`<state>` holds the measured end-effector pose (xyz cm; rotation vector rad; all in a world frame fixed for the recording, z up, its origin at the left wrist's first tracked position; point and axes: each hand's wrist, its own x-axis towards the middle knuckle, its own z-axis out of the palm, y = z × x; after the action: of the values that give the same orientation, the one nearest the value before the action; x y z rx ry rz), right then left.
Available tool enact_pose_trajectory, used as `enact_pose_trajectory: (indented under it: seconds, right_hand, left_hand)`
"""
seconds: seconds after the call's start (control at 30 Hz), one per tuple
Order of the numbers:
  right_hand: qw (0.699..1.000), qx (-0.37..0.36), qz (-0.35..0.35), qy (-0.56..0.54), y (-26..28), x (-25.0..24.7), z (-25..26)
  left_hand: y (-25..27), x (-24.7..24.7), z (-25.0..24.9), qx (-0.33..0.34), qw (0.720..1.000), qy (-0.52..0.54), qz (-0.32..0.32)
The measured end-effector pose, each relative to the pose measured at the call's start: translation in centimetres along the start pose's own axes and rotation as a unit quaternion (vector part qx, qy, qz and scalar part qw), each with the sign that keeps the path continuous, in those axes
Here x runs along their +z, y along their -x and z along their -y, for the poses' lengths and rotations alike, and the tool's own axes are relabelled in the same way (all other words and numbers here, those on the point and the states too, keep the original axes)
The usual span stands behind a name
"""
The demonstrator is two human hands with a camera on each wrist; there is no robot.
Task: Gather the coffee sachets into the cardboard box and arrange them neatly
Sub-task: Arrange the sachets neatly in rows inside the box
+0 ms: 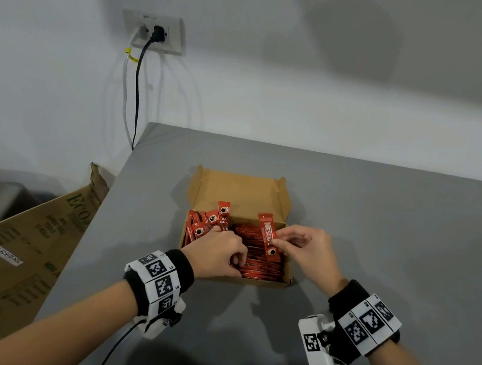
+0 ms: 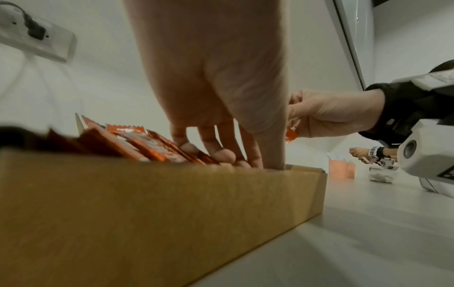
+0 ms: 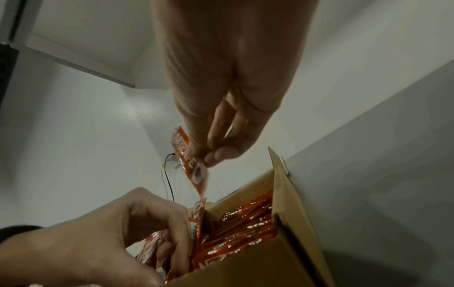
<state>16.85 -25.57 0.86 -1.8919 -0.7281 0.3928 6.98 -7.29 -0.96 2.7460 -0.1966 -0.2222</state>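
An open cardboard box (image 1: 241, 194) sits mid-table, with red coffee sachets (image 1: 256, 264) stacked flat on its right side and several standing upright on its left (image 1: 206, 223). My left hand (image 1: 235, 259) reaches into the box near its front wall (image 2: 147, 213), fingers curled down and gripping sachets (image 3: 157, 240). My right hand (image 1: 279, 242) hovers over the right half of the box. It pinches a single sachet (image 1: 268, 235) between thumb and fingers, and the sachet (image 3: 194, 174) hangs tilted above the stack. The fingertips of the left hand are partly hidden among the sachets.
The grey table (image 1: 380, 231) runs to the wall behind the box. A large printed cardboard sheet (image 1: 11, 244) leans against the table's left edge. A wall socket with two cables (image 1: 154, 31) is at the back left. Far right, another person's hand (image 2: 363, 155) is near a pink bag (image 2: 341, 169).
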Motion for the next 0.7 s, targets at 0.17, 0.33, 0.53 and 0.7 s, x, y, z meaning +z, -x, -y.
enact_pose_trajectory:
  seconds: [0.17, 0.33, 0.53, 0.7]
  right_hand:
    - [0.994, 0.012, 0.094, 0.051, 0.5, -0.6, 0.3]
    - [0.996, -0.007, 0.07, 0.055, 0.8, -0.3, 0.9]
    - [0.973, -0.006, 0.159, 0.168, 0.6, 0.3, 1.1]
    - [0.929, 0.024, 0.247, 0.275, 0.2, 0.9, 1.1]
  left_hand:
    - [-0.1, 0.4, 0.0, 0.005, 1.0, -0.008, -0.001]
    - [-0.2, 0.5, 0.1, 0.005, 1.0, -0.005, 0.002]
    - [-0.4, 0.6, 0.1, -0.003, 1.0, 0.005, -0.01]
    - [-0.3, 0.6, 0.1, -0.001, 1.0, 0.005, 0.003]
